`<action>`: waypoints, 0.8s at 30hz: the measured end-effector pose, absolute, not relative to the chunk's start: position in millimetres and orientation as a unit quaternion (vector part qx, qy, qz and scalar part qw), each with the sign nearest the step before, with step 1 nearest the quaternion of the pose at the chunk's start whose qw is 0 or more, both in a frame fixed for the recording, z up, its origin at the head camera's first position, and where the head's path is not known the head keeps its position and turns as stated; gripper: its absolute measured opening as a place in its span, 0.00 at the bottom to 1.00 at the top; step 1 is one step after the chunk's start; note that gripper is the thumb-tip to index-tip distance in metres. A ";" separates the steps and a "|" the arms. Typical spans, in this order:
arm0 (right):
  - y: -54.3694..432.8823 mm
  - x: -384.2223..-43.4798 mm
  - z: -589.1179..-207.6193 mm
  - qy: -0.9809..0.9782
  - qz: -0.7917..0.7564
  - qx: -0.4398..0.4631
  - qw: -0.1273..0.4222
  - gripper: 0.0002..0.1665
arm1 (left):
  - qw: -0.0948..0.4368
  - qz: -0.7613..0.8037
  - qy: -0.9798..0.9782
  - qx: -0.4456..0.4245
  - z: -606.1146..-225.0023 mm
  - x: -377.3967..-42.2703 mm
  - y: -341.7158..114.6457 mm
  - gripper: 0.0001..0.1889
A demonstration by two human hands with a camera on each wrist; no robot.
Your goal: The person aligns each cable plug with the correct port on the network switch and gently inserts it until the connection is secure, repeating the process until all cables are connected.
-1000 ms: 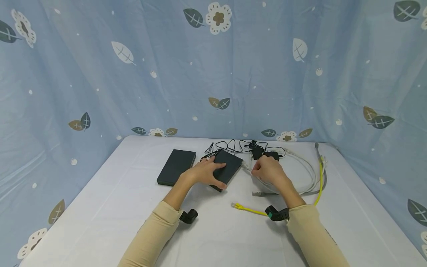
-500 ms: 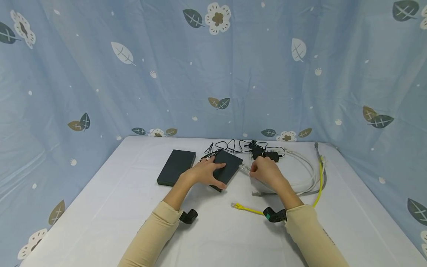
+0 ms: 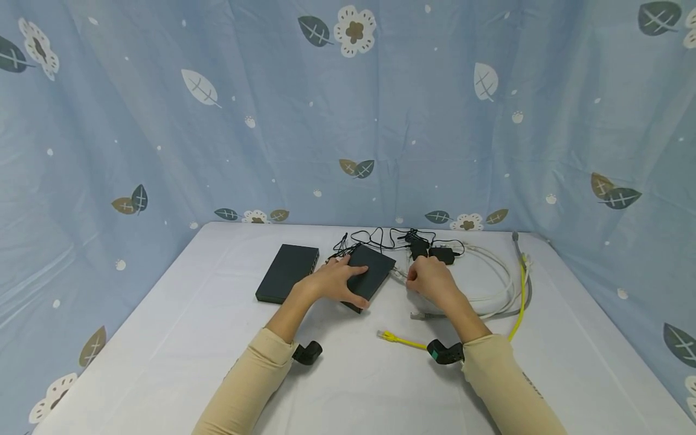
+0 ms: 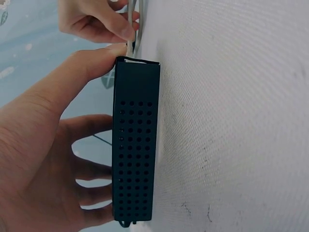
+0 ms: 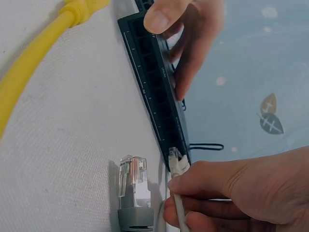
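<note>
My left hand (image 3: 336, 279) holds a black network switch (image 3: 372, 273), its thumb at the port-side edge and its fingers spread over the top. Vent holes line the switch's short side (image 4: 136, 145) in the left wrist view. With thumb and fingers, my right hand (image 3: 435, 281) pinches a white Ethernet cable (image 5: 179, 208) just behind its plug. The clear plug (image 5: 175, 155) is at the end port of the switch; how deep it sits I cannot tell. A grey cable's plug (image 5: 133, 186) lies close by on the table.
Another black switch (image 3: 288, 273) lies to the left. Behind are black power adapters (image 3: 441, 255) with tangled thin cords (image 3: 375, 238). Coiled white cable (image 3: 502, 272), a grey cable (image 3: 530, 296) and a yellow Ethernet cable (image 3: 402, 341) lie on the right.
My right hand has moved slightly left with the white cable, bringing its plug up to the switch. The left hand and switch have stayed in place.
</note>
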State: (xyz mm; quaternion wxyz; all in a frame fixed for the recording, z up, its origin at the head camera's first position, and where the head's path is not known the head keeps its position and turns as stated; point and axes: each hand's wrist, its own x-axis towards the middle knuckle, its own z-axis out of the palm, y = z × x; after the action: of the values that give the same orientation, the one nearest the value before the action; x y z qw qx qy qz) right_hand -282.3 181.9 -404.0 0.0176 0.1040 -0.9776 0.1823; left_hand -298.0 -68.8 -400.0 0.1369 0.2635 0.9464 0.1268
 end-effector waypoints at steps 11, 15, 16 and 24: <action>182.0 -282.3 -402.3 -0.975 0.189 0.119 0.003 0.06 | 0.137 0.130 0.945 0.267 -398.2 -298.8 -68.7 0.48; 182.3 -282.9 -402.5 -0.972 0.189 0.136 -0.010 0.06 | 0.137 0.130 0.946 0.263 -397.7 -298.6 -69.2 0.48; 182.3 -282.9 -402.4 -0.972 0.190 0.140 -0.011 0.06 | 0.137 0.129 0.946 0.263 -398.0 -298.7 -69.2 0.48; 180.9 -279.1 -400.5 -0.967 0.205 0.148 -0.023 0.05 | 0.136 0.132 0.946 0.263 -399.9 -298.6 -69.9 0.48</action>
State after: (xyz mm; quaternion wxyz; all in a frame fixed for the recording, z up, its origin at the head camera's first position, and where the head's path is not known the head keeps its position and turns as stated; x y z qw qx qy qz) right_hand -279.1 180.9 -400.5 -0.0226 0.1476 -0.9674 0.2047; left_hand -298.6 -69.9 -399.9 0.1364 0.2628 0.9460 0.1320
